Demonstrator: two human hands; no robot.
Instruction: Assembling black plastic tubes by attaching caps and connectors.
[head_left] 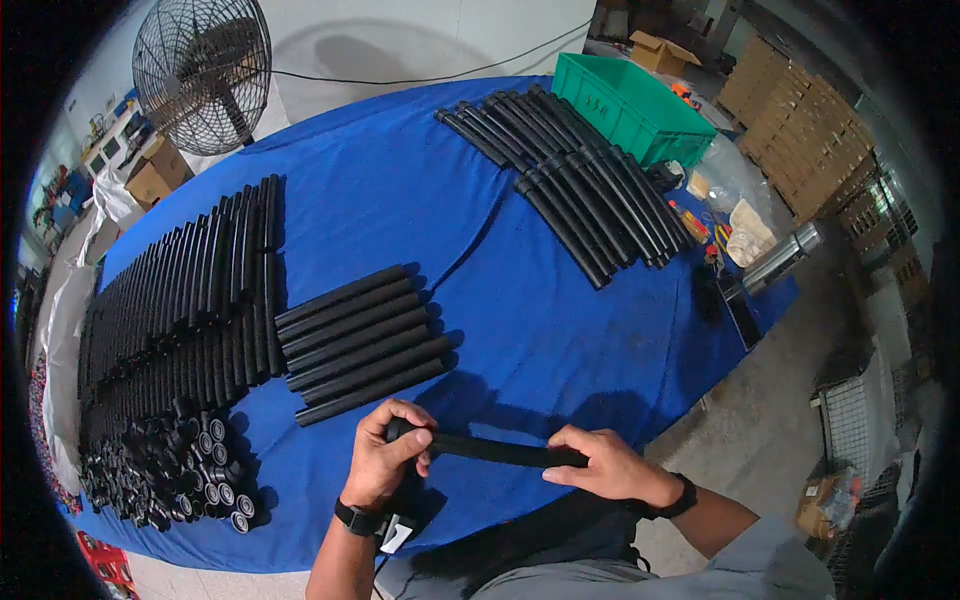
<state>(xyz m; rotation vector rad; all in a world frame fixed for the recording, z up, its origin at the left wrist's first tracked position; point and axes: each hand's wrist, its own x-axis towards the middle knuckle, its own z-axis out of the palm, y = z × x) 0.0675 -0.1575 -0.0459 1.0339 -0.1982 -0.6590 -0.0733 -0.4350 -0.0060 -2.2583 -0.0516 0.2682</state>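
Observation:
A black tube (490, 449) lies crosswise between my hands, above the near edge of the blue-clothed table. My left hand (385, 455) is closed round its left end, where a wider black piece partly shows under the fingers. Around the right end my right hand (610, 465) is closed, thumb along the side. Just beyond my left hand lies a short row of several black tubes (365, 345) side by side. At the near left is a heap of small round black caps (190, 470), some with pale rings on their faces.
Many black tubes (180, 290) are stacked at the left, and capped tubes (580, 185) at the far right. A green crate (630, 105), pliers (722, 235) and a metal cylinder (782, 258) stand or lie by the right edge. A black fan (203, 75) stands behind the table.

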